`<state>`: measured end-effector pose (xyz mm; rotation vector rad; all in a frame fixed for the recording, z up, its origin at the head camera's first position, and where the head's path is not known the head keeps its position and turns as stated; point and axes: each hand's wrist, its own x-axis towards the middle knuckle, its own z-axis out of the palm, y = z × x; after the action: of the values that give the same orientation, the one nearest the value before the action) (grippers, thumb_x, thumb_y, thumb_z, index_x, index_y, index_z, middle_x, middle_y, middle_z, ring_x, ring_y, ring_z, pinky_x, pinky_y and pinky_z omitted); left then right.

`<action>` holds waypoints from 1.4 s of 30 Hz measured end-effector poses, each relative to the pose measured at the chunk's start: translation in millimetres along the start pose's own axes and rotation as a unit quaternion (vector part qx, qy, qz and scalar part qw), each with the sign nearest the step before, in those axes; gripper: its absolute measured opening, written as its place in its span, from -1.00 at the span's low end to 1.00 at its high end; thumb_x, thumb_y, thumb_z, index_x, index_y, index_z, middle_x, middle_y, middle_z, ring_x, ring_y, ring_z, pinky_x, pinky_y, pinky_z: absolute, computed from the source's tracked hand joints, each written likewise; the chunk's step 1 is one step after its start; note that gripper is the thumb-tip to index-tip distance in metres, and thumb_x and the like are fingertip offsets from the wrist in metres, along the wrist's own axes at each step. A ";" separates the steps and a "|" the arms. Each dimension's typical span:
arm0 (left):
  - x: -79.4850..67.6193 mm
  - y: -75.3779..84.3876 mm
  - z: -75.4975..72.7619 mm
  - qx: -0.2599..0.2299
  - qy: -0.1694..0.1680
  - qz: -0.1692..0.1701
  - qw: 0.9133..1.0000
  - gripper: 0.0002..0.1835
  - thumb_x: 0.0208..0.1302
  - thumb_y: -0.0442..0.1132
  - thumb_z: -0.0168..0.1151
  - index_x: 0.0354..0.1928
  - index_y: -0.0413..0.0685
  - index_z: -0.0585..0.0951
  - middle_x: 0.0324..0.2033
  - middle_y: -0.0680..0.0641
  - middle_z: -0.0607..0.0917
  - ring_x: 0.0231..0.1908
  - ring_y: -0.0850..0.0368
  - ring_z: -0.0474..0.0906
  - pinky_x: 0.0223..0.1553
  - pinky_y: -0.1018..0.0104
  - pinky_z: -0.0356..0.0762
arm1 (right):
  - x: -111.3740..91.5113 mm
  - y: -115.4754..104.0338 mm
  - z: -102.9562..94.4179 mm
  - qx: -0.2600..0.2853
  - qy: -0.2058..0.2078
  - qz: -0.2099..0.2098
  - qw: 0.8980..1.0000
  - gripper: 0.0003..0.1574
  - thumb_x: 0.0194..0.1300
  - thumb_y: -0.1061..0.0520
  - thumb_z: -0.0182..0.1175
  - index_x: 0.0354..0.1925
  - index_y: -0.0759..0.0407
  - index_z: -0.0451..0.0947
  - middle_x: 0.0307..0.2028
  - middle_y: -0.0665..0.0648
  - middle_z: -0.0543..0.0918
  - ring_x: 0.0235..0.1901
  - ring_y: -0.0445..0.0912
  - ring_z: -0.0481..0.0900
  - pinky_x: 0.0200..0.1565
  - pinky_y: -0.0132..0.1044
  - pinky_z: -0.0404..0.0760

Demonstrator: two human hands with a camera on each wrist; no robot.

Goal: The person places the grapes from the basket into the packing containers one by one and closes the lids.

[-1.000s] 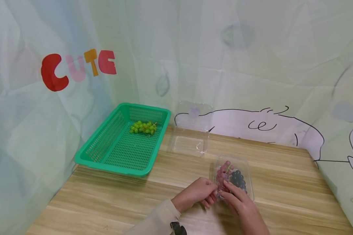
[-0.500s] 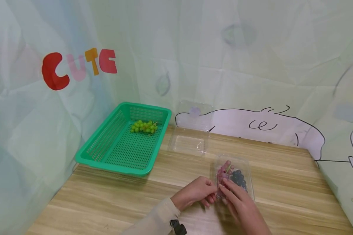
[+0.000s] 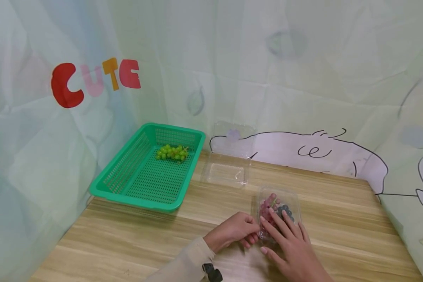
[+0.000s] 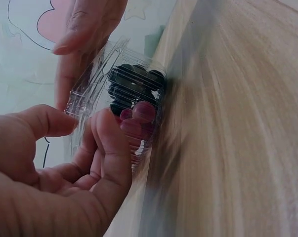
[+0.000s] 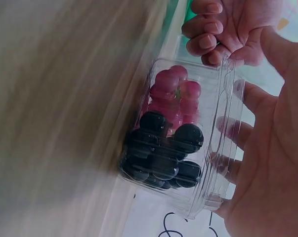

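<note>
A clear plastic clamshell box [image 3: 289, 192] rests on the table with its lid down. Through its walls show red grapes [image 5: 176, 94] and black grapes [image 5: 163, 153] side by side. At the box's near left corner, my left hand [image 3: 234, 230] pinches the rim between thumb and curled index finger, as the left wrist view shows. My right hand [image 3: 294, 246] lies over the lid with its fingers straight and spread, covering part of the black grapes in the head view. In the right wrist view its fingertips [image 5: 231, 127] touch the lid.
A green plastic basket [image 3: 141, 203] stands to the left, holding a bunch of green grapes [image 3: 172, 152]. Behind the box, another clear clamshell [image 3: 227, 181] stands with its lid raised against the printed backdrop [image 3: 303, 90]. The wooden table [image 3: 127, 243] lies beneath everything.
My right hand has spread its fingers and shifted further over the lid, its thumb now apart near the front edge. The left hand stays at the corner.
</note>
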<state>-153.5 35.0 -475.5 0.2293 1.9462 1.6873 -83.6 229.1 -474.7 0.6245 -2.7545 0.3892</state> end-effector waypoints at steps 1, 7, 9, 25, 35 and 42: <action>-0.2 0.2 -0.1 0.001 0.001 0.000 1.000 -0.80 0.34 -0.35 0.21 -0.45 -0.29 0.63 -0.62 -0.04 0.63 -0.65 0.22 0.49 -0.67 0.44 0.54 | 0.5 0.5 -0.5 -0.001 -0.005 0.002 1.000 -0.15 0.31 -0.31 0.28 0.49 -0.30 0.30 0.54 0.00 0.23 0.51 0.25 0.10 0.31 0.43 0.10; -0.3 0.5 -1.2 0.003 -0.001 0.000 1.000 -0.82 0.29 -0.37 0.20 -0.49 -0.24 0.62 -0.62 -0.03 0.63 -0.65 0.23 0.50 -0.66 0.45 0.55 | 5.8 4.5 -3.7 -0.012 -0.024 0.008 1.000 -0.06 0.31 -0.35 0.26 0.54 -0.29 0.19 0.57 0.02 0.15 0.52 0.31 0.04 0.29 0.45 0.12; -0.2 0.2 -1.5 0.003 -0.003 0.001 1.000 -0.82 0.26 -0.38 0.19 -0.50 -0.24 0.62 -0.62 -0.03 0.63 -0.65 0.23 0.50 -0.66 0.46 0.54 | 7.8 5.9 -4.2 -0.015 -0.028 0.009 0.999 -0.05 0.31 -0.36 0.25 0.55 -0.28 0.18 0.58 0.03 0.13 0.52 0.32 0.04 0.30 0.45 0.12; 1.5 -2.0 -1.6 -0.005 -0.016 -0.002 1.000 -0.82 0.28 -0.39 0.17 -0.50 -0.25 0.60 -0.62 -0.01 0.60 -0.66 0.24 0.47 -0.69 0.50 0.49 | 28.9 20.7 -4.2 -0.011 -0.061 0.036 0.997 -0.16 0.43 -0.42 0.05 0.55 -0.28 0.19 0.60 0.04 0.07 0.54 0.32 -0.01 0.32 0.53 0.08; 1.5 0.6 -3.2 0.006 -0.028 -0.006 1.000 -0.80 0.32 -0.41 0.13 -0.48 -0.26 0.62 -0.60 -0.03 0.61 -0.61 0.22 0.49 -0.66 0.48 0.51 | 44.1 28.2 -4.7 -0.010 -0.072 0.032 0.997 -0.16 0.44 -0.41 0.05 0.54 -0.20 0.21 0.58 0.16 0.10 0.53 0.37 -0.04 0.34 0.54 0.03; 0.8 -0.4 -2.1 0.001 -0.014 -0.008 1.000 -0.79 0.30 -0.35 0.18 -0.52 -0.21 0.60 -0.63 -0.01 0.60 -0.65 0.23 0.48 -0.67 0.48 0.50 | 48.4 30.3 -2.4 -0.017 -0.061 0.026 0.998 -0.12 0.41 -0.43 0.07 0.54 -0.16 0.22 0.57 0.18 0.14 0.52 0.37 -0.01 0.33 0.52 0.06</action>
<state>-155.2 33.5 -475.9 0.2355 1.9238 1.6631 -138.7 238.1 -462.1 0.5882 -2.8924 0.3259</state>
